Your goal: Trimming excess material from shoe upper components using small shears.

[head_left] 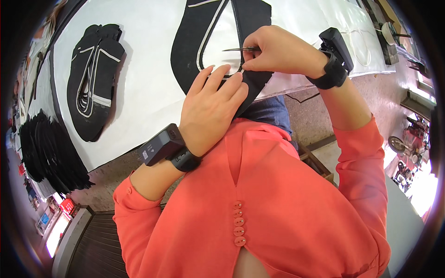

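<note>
A black U-shaped piece that looks like a shoe upper [185,58], edged inside with white piping, lies on the white-covered table near its front edge. My left hand [208,104] rests flat over the curved end, fingers stretched and slightly apart, fingertips at the piping. My right hand [278,53] is just to the right, its fingers closed round a thin pointed metal tool [234,49] whose tip points left over the opening. The tool's handle is hidden in the palm, so its exact kind cannot be told. The right thumb and fingertip meet at the piping's edge.
To the left on the table [139,102] lies a stack of similar black pieces with white piping [92,83]. A thick pile of black strips [51,153] hangs at the left edge. White cord [361,46] lies loosely at the right, near a white spool [388,33].
</note>
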The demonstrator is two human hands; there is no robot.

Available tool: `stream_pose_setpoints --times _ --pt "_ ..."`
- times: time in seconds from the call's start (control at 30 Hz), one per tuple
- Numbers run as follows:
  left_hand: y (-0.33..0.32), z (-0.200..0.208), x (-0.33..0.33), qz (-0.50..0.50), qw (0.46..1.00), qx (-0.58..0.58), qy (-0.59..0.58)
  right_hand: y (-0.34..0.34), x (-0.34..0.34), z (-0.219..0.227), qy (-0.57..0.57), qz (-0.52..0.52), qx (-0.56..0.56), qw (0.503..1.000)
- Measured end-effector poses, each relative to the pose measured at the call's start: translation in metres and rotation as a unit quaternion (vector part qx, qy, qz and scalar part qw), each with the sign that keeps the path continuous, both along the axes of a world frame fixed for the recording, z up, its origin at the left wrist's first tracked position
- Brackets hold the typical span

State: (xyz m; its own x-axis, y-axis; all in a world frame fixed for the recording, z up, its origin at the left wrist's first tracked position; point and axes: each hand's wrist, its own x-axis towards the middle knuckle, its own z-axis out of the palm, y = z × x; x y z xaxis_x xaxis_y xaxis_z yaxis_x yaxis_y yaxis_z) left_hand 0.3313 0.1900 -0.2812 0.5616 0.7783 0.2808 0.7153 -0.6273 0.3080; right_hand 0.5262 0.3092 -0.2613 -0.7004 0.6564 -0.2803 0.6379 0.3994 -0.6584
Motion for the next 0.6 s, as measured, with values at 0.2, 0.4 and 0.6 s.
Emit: stream_pose_setpoints --times 0.2,0.4,0.6 --pt "-0.003 -0.001 0.006 0.015 1.000 0.008 0.000 0.006 -0.001 0.002 0.002 0.027 0.016 0.999" --pt "-0.003 0.000 0.004 0.014 1.000 -0.006 -0.007 0.005 -0.001 0.002 0.009 -0.024 -0.037 0.999" --pt "-0.005 0.004 -0.002 0.002 1.000 -0.017 0.013 -0.009 -0.003 0.004 -0.001 -0.028 -0.017 0.999"
